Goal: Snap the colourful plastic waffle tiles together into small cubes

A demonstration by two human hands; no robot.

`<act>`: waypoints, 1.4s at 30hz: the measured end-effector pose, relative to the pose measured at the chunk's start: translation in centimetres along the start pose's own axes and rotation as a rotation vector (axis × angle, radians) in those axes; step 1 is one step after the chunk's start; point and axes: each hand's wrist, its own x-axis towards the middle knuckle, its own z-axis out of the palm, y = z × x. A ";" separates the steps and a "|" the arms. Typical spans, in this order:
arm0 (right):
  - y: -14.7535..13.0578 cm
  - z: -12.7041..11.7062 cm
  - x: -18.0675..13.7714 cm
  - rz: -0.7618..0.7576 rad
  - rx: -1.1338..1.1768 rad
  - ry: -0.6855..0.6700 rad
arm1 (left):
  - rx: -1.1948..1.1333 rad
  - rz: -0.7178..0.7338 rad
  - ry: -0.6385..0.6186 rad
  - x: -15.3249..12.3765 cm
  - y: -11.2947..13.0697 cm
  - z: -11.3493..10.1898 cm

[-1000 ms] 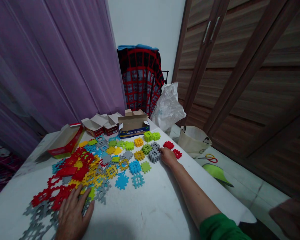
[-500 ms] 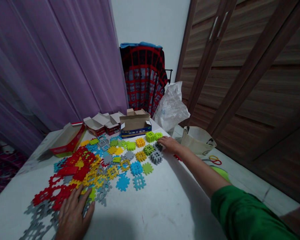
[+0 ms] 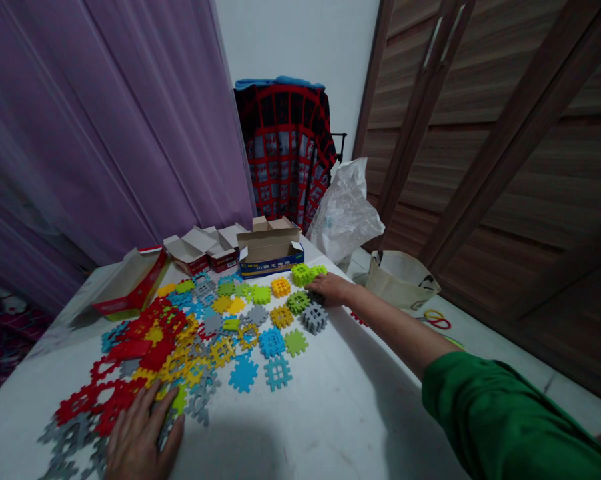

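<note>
My left hand [image 3: 143,437] rests at the near left, fingers apart, on the edge of a loose pile of flat interlocking plastic pieces. Under and beside it lie red pieces [image 3: 120,403], grey pieces [image 3: 70,437] and a lime piece [image 3: 180,400]. Stretched far across the table, my right hand [image 3: 331,290] has its fingers bent down over a dark grey stack of pieces [image 3: 316,298]; its fingertips are partly hidden. Close around it stand a lighter grey stack [image 3: 314,319], a dark green stack [image 3: 298,302] and a lime stack [image 3: 301,274].
Open cardboard boxes, one blue [image 3: 271,268] and one red [image 3: 130,293], line the back of the table. A clear plastic bag [image 3: 345,213] stands past the right edge, near a cloth bag [image 3: 400,280] and scissors [image 3: 436,320]. Yellow stacks [image 3: 281,316] and blue pieces [image 3: 243,373] lie mid-table.
My right hand has shifted slightly left and down onto the dark grey stack. My left hand stays on the pile. The view has tilted a little.
</note>
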 end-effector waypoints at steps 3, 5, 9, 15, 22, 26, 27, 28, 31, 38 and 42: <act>0.1 0.1 -0.2 0.022 0.024 -0.002 | -0.008 -0.010 -0.017 0.0 0.0 -0.1; 0.1 0.2 -0.2 0.035 0.044 0.000 | -0.013 -0.016 -0.015 0.1 0.0 -0.3; -0.2 0.2 0.1 0.063 0.096 0.005 | -0.010 -0.006 0.002 0.1 0.3 -0.5; 0.5 -1.9 -2.4 0.153 0.192 0.075 | 0.010 0.020 0.020 0.1 0.2 -0.2; -4.8 1.2 -9.8 0.401 0.464 0.501 | -0.002 0.003 0.056 0.2 0.7 -0.1; -12.9 6.0 -10.5 0.280 0.658 0.662 | -0.020 0.009 0.068 0.3 1.8 -1.2; -15.0 6.7 -10.3 0.221 0.671 0.661 | -0.021 0.012 0.068 0.3 2.0 -1.4; -16.8 7.2 -10.1 0.174 0.680 0.663 | -0.023 0.009 0.063 0.3 2.2 -1.7; -20.7 7.5 -9.3 0.016 0.622 0.637 | -0.050 -0.011 0.064 0.3 2.6 -2.0; -21.9 7.2 -8.6 0.062 0.473 0.628 | -0.090 0.000 0.067 0.4 2.9 -2.1; -21.8 7.6 -8.2 0.109 0.454 0.687 | -0.091 0.002 0.070 0.4 3.1 -2.2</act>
